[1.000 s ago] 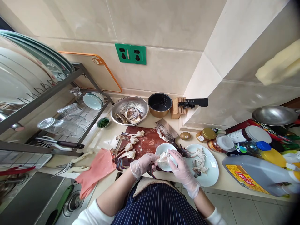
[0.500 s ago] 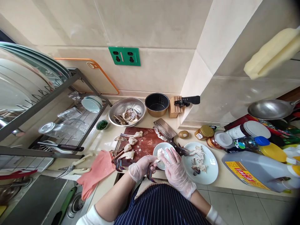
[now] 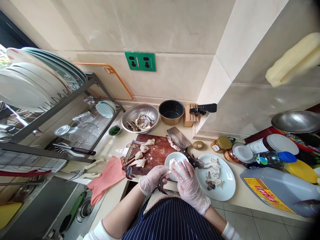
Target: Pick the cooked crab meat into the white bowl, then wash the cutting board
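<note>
My left hand (image 3: 153,180), in a clear plastic glove, grips a crab piece (image 3: 161,186) by its dark-legged end. Its white, coated-looking end (image 3: 173,164) reaches over a small white bowl (image 3: 167,160). My gloved right hand (image 3: 192,185) extends over that bowl, fingers stretched out, tips at the white end. Part of the bowl's inside is hidden by the hands. More crab pieces (image 3: 140,162) lie along the left of the reddish-brown cutting board (image 3: 158,151). Right of my hands, a pale plate (image 3: 228,186) bears white-coated crab pieces (image 3: 214,173).
A cleaver (image 3: 180,136) lies at the board's far right corner. Behind are a colander (image 3: 127,115) with crab parts, a black-lined pot (image 3: 171,111) and a knife block (image 3: 189,116). Jars and a large jug (image 3: 270,186) crowd the right; a dish rack (image 3: 95,141) and sink (image 3: 57,190) stand left.
The view has shifted slightly left, so the counter things appear farther right. My left hand keeps its hold on the crab piece; my right fingers have shifted slightly over the bowl.
</note>
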{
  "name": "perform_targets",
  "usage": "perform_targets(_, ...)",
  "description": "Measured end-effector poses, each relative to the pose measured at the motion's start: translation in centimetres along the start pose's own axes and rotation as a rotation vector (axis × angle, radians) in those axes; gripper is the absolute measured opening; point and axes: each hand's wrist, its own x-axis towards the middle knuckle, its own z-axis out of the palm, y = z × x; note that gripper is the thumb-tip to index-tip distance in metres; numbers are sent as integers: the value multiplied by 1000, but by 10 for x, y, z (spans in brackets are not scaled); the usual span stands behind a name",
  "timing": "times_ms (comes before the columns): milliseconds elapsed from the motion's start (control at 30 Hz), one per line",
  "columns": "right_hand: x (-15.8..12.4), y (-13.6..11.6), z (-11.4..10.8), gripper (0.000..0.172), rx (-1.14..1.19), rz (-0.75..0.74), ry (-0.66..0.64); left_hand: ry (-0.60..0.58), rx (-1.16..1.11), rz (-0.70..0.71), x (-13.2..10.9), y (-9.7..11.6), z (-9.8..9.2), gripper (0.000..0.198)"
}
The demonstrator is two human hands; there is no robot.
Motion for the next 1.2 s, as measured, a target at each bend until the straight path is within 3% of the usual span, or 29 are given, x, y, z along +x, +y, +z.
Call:
perform_targets(267, -1, 9, 4, 85, 91, 104, 9, 42, 109, 55, -1, 0, -1, 28)
perform_targets(433, -10, 33, 8, 59, 116, 211, 79, 183, 232, 106, -2, 1, -13, 34)
perform_targets(500, -17, 39, 7, 48, 117, 371, 131, 190, 224, 131, -3, 2, -17, 35)
perform_targets(567, -20, 36, 6, 41, 157, 661, 129, 174, 196, 144, -3, 3, -19, 36)
perform_targets(700, -7, 11, 9, 42, 564, 1244, -187, 132, 149, 167, -1, 2, -20, 35)
perform_targets(800, 10, -2, 12, 35, 844, 1448, -289, 102, 131, 184, 0, 2, -22, 35)
perform_targets(967, 21, -3, 1, 35, 672, 1347, -99, 111, 76, 229, -6, 5, -29, 38)
perform_targets(1100, 23, -3, 7, 39, 600, 1272, -147, 126, 97, 260, -11, 11, -31, 39)
perform_targets(1200, 20, 0, 19, 42, 486, 1195, -103, 123, 129, 272, -11, 14, -31, 42)
